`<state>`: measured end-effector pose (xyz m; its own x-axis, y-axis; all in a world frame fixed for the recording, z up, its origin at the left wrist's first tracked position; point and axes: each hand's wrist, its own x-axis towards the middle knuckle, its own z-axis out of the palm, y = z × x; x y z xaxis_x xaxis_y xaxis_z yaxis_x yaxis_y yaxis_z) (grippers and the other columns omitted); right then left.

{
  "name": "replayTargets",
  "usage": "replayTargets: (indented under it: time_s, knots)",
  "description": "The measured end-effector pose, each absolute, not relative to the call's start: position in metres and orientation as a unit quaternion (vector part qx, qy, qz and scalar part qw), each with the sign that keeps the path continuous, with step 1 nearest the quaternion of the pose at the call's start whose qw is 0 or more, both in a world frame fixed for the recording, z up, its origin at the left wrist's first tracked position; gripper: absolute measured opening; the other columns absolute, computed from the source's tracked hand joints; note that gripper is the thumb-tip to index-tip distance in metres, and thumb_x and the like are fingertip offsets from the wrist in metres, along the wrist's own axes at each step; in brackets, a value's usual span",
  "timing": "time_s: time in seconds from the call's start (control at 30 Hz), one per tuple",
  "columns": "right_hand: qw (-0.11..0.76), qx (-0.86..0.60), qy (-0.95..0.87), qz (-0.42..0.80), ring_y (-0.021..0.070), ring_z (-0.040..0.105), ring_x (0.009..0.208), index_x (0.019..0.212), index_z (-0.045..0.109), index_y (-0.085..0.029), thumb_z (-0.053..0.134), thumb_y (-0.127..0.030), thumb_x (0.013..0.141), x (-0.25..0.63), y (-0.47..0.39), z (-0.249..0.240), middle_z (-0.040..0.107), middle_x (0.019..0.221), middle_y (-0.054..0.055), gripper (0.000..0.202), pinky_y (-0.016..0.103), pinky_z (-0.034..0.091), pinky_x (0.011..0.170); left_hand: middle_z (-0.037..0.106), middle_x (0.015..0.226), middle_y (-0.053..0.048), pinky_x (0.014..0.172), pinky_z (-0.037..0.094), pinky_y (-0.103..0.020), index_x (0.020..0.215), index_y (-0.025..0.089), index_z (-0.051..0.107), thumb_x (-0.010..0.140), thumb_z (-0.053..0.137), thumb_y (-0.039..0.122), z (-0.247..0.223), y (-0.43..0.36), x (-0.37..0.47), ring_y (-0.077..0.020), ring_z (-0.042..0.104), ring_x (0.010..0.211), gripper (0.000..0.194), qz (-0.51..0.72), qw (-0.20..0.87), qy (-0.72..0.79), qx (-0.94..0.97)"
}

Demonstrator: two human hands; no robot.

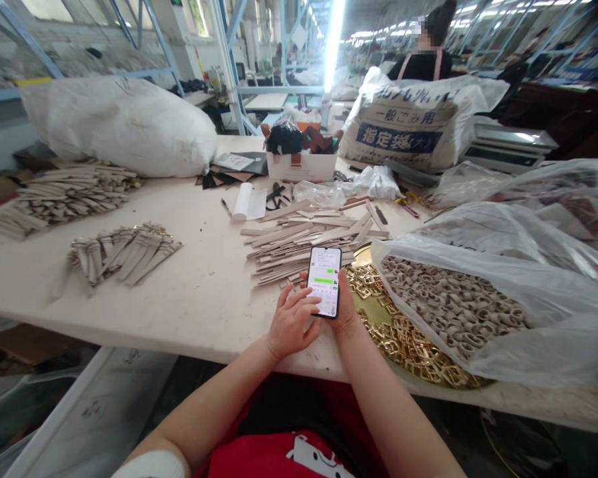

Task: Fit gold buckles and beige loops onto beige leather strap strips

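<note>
A smartphone with a lit chat screen and green message bubbles is held upright over the table's front part. My right hand is wrapped round its right side and lower back. With fingers spread, my left hand lies over the lower left of the screen, its fingertips at the keyboard area. Just behind the phone is a loose pile of flat beige strips. To the right, a gold tray bears many gold metal buckles, and a clear plastic bag of small beige loops overlaps it.
Bundled strips with buckles and a larger strip pile lie on the left. Behind stand a white sack, a white box, a paper roll and a printed bag. Another person is beyond the table.
</note>
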<state>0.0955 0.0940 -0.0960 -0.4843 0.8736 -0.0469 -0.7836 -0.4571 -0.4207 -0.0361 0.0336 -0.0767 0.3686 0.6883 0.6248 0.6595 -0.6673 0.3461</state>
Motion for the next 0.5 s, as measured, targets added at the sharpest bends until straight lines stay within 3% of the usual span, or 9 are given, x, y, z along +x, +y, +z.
replayTargets:
  time_s: [0.17, 0.5]
  knots:
    - [0.493, -0.131, -0.177, 0.842, 0.0215, 0.065, 0.079, 0.113, 0.051, -0.017, 0.035, -0.059, 0.081, 0.0951, 0.0929, -0.0934, 0.068, 0.096, 0.009, 0.055, 0.040, 0.052, 0.072, 0.067, 0.098, 0.001, 0.109, 0.018, -0.043, 0.086, 0.023, 0.051, 0.072, 0.051, 0.019, -0.0755, 0.0325, -0.0362, -0.0182, 0.050, 0.113, 0.015, 0.374, 0.021, 0.385, 0.844]
    - [0.472, -0.140, -0.196, 0.848, 0.0209, 0.065, 0.079, 0.103, 0.058, -0.015, 0.037, -0.061, 0.079, 0.0917, 0.0917, -0.0966, 0.069, 0.092, 0.009, 0.056, 0.038, 0.052, 0.074, 0.053, 0.125, -0.002, 0.109, 0.016, -0.043, 0.102, 0.021, 0.051, 0.076, 0.050, 0.026, -0.0783, 0.0341, -0.0320, -0.0215, 0.033, 0.126, 0.027, 0.283, 0.024, 0.358, 0.889]
